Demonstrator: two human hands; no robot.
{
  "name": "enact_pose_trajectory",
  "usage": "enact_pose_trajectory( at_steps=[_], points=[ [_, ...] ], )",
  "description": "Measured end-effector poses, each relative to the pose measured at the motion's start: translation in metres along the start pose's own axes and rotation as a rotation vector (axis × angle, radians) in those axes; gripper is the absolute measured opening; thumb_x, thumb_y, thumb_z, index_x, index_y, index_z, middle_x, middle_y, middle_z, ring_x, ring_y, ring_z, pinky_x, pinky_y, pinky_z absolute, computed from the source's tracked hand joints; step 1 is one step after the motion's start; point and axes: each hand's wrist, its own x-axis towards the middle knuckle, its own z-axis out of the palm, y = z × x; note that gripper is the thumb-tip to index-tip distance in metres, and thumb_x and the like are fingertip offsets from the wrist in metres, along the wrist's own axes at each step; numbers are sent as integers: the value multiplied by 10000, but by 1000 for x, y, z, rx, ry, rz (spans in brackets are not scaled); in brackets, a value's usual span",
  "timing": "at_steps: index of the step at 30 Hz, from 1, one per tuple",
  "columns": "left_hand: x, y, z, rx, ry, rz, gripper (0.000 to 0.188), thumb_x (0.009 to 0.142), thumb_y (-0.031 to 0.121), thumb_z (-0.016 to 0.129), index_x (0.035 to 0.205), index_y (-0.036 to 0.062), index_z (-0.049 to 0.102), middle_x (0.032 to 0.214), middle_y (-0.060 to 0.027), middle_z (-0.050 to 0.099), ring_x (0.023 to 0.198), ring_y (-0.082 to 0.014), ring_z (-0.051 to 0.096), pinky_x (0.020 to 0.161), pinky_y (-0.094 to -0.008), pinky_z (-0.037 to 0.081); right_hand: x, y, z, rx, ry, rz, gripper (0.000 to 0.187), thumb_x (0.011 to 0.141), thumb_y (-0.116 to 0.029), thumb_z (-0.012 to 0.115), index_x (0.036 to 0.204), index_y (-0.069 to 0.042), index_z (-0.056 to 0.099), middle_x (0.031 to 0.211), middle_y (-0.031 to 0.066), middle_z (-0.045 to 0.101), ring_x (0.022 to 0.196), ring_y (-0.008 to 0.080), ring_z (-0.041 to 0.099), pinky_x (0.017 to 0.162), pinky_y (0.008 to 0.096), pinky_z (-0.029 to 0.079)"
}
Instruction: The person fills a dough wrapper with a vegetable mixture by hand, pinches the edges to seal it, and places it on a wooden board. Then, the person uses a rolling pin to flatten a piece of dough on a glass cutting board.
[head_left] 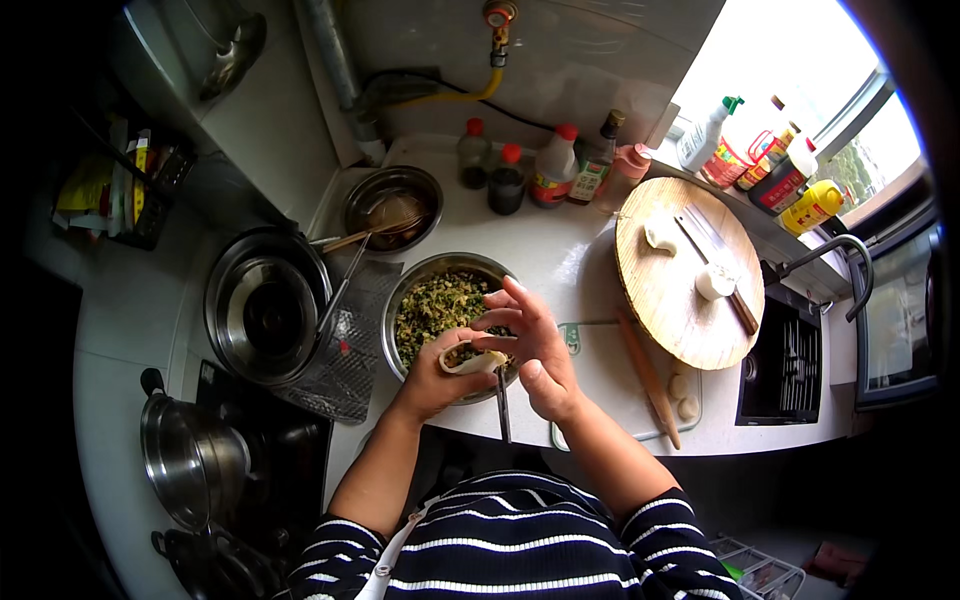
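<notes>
My left hand (433,375) is closed around a dumpling wrapper (470,364), cupped and with chopped filling inside it. Beside it, my right hand (540,350) has its fingers apart and seems to hold nothing; its fingertips are close to the wrapper's edge, and I cannot tell if they touch. Both hands are over the near side of a steel bowl (389,330) of chopped green filling (440,308). A dark utensil handle (503,405) sticks out over that bowl's near rim, just below the wrapper; its other end is hidden.
To the right, a round wooden board (655,300) bears a knife (742,310), a dough lump (714,282) and a folded dough piece (660,236). A rolling pin (650,385) and dough pieces (686,408) lie on a pale cutting board (600,350). Bottles (555,165) line the wall; steel bowls (268,300) stand left.
</notes>
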Motion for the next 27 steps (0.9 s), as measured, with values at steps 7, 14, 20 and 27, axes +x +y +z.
enact_pose_trajectory(
  at_steps=[7,14,20,27],
  points=[
    [3,12,0,-38,-1,0,502,747,70,774,1207,36,576,1087,-25,649,992,-114,597,858,-273,484,5,6,3,-159,-81,-133,863,873,-535,603,1485,-46,242,1333,194,351,1139,290,511,956,442,465],
    [8,13,1,68,19,55,439,771,84,763,1169,25,589,1014,-20,659,918,-92,603,813,-255,489,8,7,1,-105,-49,-134,866,863,-512,624,1478,-27,254,1318,177,379,1147,276,513,960,427,466],
    [7,3,-5,58,67,26,441,757,124,810,1130,25,598,974,-15,653,900,-87,600,804,-253,489,14,1,-2,52,125,-40,824,897,-493,580,1481,-27,232,1325,148,419,1137,245,523,976,430,465],
    [7,0,-10,81,93,29,424,759,106,801,1130,48,605,1005,-16,651,932,-95,599,826,-258,484,14,8,1,65,75,16,835,898,-499,582,1487,-31,219,1323,144,407,1144,241,514,967,429,477]
  ],
)
